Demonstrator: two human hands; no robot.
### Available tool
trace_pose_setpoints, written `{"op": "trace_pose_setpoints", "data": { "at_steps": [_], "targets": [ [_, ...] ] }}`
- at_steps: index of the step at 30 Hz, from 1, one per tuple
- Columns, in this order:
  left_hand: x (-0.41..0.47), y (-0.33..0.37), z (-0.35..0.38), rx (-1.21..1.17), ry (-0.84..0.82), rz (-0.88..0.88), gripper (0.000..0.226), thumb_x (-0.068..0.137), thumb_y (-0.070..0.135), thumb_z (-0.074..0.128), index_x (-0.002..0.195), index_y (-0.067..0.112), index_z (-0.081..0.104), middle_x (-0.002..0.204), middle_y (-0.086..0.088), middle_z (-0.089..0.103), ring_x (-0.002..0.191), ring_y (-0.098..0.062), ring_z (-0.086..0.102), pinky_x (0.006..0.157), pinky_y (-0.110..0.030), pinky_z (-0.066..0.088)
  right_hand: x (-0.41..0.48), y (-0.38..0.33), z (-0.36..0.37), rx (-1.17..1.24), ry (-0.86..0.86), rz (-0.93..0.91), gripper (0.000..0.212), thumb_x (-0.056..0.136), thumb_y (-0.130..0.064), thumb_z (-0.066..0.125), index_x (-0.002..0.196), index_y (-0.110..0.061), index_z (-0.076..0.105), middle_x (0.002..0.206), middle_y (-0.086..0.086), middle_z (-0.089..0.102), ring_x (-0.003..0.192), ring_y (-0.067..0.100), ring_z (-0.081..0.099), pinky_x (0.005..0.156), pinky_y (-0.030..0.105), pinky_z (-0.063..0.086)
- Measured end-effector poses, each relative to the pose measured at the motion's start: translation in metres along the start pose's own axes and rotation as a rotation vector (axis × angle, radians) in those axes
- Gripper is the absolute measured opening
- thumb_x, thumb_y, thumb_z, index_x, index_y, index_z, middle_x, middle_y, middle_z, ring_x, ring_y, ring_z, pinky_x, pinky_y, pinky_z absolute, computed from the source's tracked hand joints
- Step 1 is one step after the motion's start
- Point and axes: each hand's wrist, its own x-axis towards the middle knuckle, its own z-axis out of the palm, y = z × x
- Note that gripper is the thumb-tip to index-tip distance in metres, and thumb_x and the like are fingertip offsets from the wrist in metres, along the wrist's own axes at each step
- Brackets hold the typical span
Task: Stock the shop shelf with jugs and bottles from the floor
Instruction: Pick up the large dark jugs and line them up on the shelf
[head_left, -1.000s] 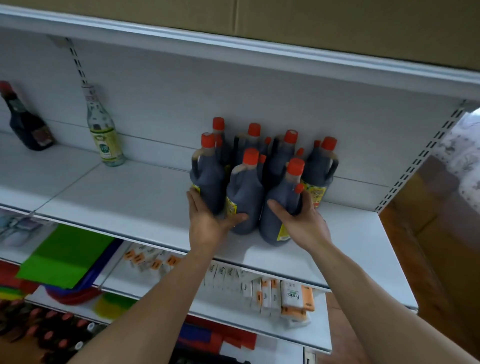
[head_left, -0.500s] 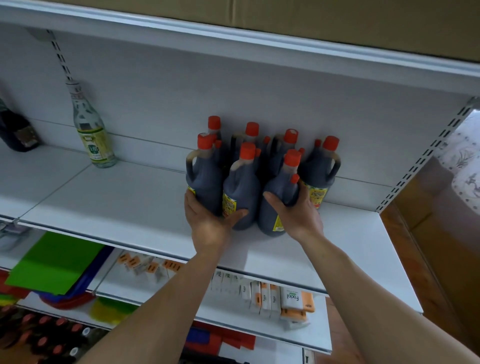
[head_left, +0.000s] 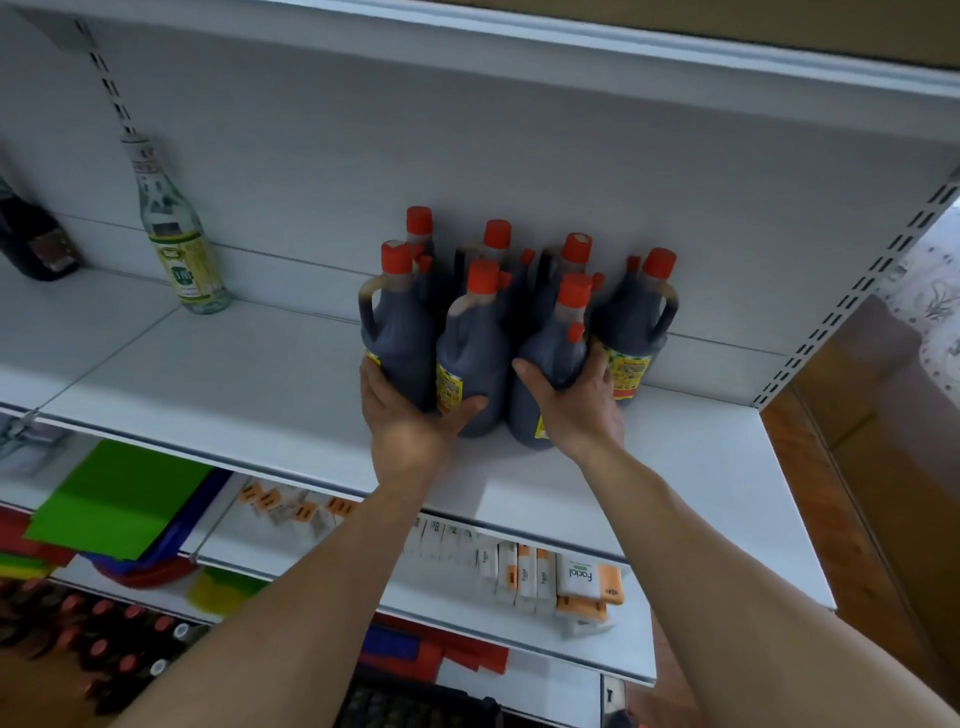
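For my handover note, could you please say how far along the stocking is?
Done: a cluster of dark jugs stands on the shelf. In hand: the left hand presses two front jugs, the right hand grips the front-right jug. Left: red-capped bottles wait below.

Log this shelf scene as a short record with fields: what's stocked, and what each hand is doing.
Shelf: white metal shelf
Stock: dark brown plastic jugs with red caps, upright, bunched together
Left hand: flat against front left jug and front middle jug
Right hand: grips front right jug
Also: clear glass bottle with yellow-green label, upright, further left
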Motion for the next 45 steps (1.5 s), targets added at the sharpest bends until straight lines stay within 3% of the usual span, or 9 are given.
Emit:
{"op": "trace_pose_setpoints", "data": {
  "at_steps": [5, 8, 10, 13, 22, 28, 32, 36, 45],
  "targets": [
    [-0.004, 0.007, -0.012, 0.063, -0.040, -0.017, 0.122, 0.054, 0.046, 0.090, 0.149, 0.011, 0.023, 0.150, -0.012, 0.034, 0.135, -0.026, 0.038, 0.105, -0.042, 0.041, 0.006, 0.005, -0.002, 0.019, -0.046, -0.031, 0.106, 0.075, -0.070, 0.061, 0.151, -0.014, 0.014, 0.155, 0.012, 0.028, 0.138, 0.034, 0.035, 0.108, 0.045, 0.035],
    [-0.015, 0.008, -0.015, 0.039, -0.025, -0.010, 0.079, 0.056, 0.047, 0.084, 0.122, 0.014, 0.053, 0.115, -0.007, 0.063, 0.102, -0.022, 0.062, 0.081, -0.042, 0.054, 0.010, 0.013, -0.008, 0.023, -0.127, -0.069, 0.107, 0.078, -0.066, 0.062, 0.153, -0.014, 0.007, 0.158, 0.012, 0.022, 0.140, 0.033, 0.032, 0.108, 0.043, 0.032],
    [-0.035, 0.015, -0.012, 0.007, -0.018, -0.002, 0.047, 0.069, 0.041, 0.075, 0.107, 0.018, 0.059, 0.102, 0.000, 0.068, 0.089, -0.012, 0.064, 0.076, -0.037, 0.053, 0.009, 0.019, -0.013, 0.047, -0.177, -0.100, 0.106, 0.080, -0.062, 0.062, 0.154, -0.016, 0.002, 0.159, 0.012, 0.019, 0.141, 0.033, 0.030, 0.108, 0.042, 0.031],
    [-0.067, 0.015, -0.004, 0.027, -0.011, -0.073, 0.035, 0.089, 0.034, 0.065, 0.119, 0.018, 0.059, 0.109, 0.006, 0.061, 0.096, -0.010, 0.059, 0.082, -0.027, 0.044, 0.004, 0.030, -0.020, 0.071, -0.216, -0.136, 0.099, 0.084, -0.060, 0.059, 0.155, -0.019, 0.003, 0.159, 0.008, 0.020, 0.141, 0.030, 0.030, 0.107, 0.040, 0.032],
    [-0.169, 0.019, -0.002, 0.023, -0.165, -0.130, 0.011, 0.093, 0.032, 0.061, 0.099, 0.025, 0.067, 0.095, 0.006, 0.070, 0.094, -0.012, 0.065, 0.080, -0.027, 0.052, -0.055, 0.084, -0.052, 0.117, -0.274, -0.183, 0.046, 0.091, -0.056, 0.050, 0.122, -0.023, 0.053, 0.121, -0.004, 0.063, 0.110, 0.023, 0.058, 0.084, 0.032, 0.043],
    [-0.259, -0.016, 0.006, 0.198, -0.381, -0.173, 0.016, 0.090, 0.046, 0.059, 0.092, 0.031, 0.064, 0.090, 0.011, 0.067, 0.088, -0.011, 0.063, 0.074, -0.027, 0.048, -0.119, 0.127, -0.069, 0.084, -0.344, -0.196, 0.048, 0.091, -0.056, 0.050, 0.127, -0.025, 0.054, 0.119, -0.008, 0.063, 0.105, 0.016, 0.060, 0.092, 0.039, 0.050],
    [-0.318, -0.050, 0.019, 0.347, -0.506, -0.213, 0.020, 0.085, 0.054, 0.058, 0.089, 0.035, 0.064, 0.092, 0.012, 0.069, 0.091, -0.012, 0.064, 0.081, -0.032, 0.053, -0.152, 0.164, -0.073, -0.032, -0.404, -0.219, 0.044, 0.092, -0.054, 0.048, 0.125, -0.026, 0.056, 0.116, -0.011, 0.063, 0.087, 0.006, 0.058, 0.074, 0.026, 0.046],
    [-0.368, -0.074, 0.039, 0.483, -0.576, -0.250, 0.027, 0.086, 0.053, 0.058, 0.099, 0.031, 0.066, 0.102, 0.011, 0.069, 0.098, -0.013, 0.063, 0.086, -0.029, 0.050, -0.168, 0.213, -0.075, -0.099, -0.448, -0.185, 0.045, 0.090, -0.059, 0.047, 0.121, -0.029, 0.058, 0.116, -0.014, 0.063, 0.105, 0.013, 0.060, 0.090, 0.037, 0.050],
    [-0.456, -0.144, 0.138, 0.637, -0.725, -0.417, 0.037, 0.091, 0.055, 0.049, 0.114, 0.029, 0.061, 0.120, 0.004, 0.062, 0.111, -0.018, 0.058, 0.091, -0.032, 0.046, -0.140, 0.380, -0.074, -0.283, -0.620, -0.088, 0.046, 0.093, -0.056, 0.047, 0.128, -0.027, 0.055, 0.119, -0.012, 0.062, 0.096, 0.011, 0.056, 0.076, 0.028, 0.042]
  ]
}}
